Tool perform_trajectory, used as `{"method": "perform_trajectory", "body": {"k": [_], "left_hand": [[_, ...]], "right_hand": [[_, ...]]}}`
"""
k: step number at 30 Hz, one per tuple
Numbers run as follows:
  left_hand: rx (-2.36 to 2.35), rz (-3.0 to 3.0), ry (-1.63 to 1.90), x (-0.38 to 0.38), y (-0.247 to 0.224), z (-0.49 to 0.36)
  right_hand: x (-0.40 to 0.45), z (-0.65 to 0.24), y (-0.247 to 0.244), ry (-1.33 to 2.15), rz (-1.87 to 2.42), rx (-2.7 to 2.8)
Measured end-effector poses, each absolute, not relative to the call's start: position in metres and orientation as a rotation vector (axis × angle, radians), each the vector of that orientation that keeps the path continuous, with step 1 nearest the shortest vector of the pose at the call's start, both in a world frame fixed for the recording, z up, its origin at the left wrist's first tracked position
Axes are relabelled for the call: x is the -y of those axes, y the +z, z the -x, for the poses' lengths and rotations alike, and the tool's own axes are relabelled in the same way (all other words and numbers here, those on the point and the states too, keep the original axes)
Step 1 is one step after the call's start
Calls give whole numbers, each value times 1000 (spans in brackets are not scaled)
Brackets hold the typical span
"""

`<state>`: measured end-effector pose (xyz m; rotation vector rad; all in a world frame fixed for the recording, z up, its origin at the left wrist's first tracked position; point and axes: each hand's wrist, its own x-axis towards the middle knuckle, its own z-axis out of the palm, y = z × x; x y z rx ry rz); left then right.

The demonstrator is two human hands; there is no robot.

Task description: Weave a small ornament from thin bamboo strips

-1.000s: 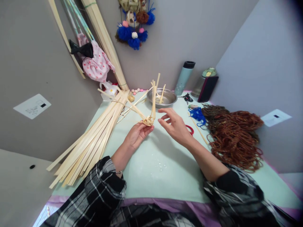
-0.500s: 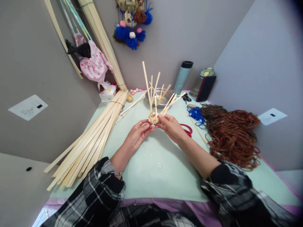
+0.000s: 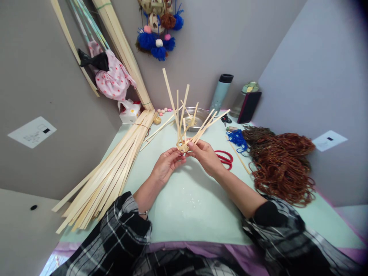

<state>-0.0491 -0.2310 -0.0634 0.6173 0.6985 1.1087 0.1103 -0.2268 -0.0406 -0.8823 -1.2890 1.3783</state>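
Observation:
A small woven ball of pale bamboo strips point(image 3: 183, 146) is held between my two hands over the middle of the table, its long loose strip ends fanning upward. My left hand point(image 3: 169, 164) pinches the lower left side of the weave with its fingertips. On the other side, my right hand point(image 3: 204, 154) is closed on the right of the weave, thumb on top, near the base of the strips that lean right. My fingers partly cover the underside of the weave. Red-handled scissors point(image 3: 225, 159) lie just right of my right hand, their blades hidden from view.
Behind the weave stands a metal bowl point(image 3: 204, 114). A bundle of flat strips point(image 3: 115, 172) lies along the left edge. At right are brown yarn point(image 3: 283, 165), blue yarn point(image 3: 237, 139) and a thin stick point(image 3: 240, 156). A blue tumbler point(image 3: 221, 94) and a phone point(image 3: 249, 107) stand at the back.
The woven ball has tipped and shifted slightly left, its upright strips leaning further left. My right hand has moved left with it, and more of the scissor handles shows.

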Motion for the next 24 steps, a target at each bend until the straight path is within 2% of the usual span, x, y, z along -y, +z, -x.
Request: {"method": "perform_trajectory", "body": {"k": [5,24], "left_hand": [[-702,-696,1127,232,-63,47],[-633,-731,1210,237,-54,43]], "right_hand": [[227,-108,-43,1347,868,1421],[230,-103,-38,1333,921,1182]]}}
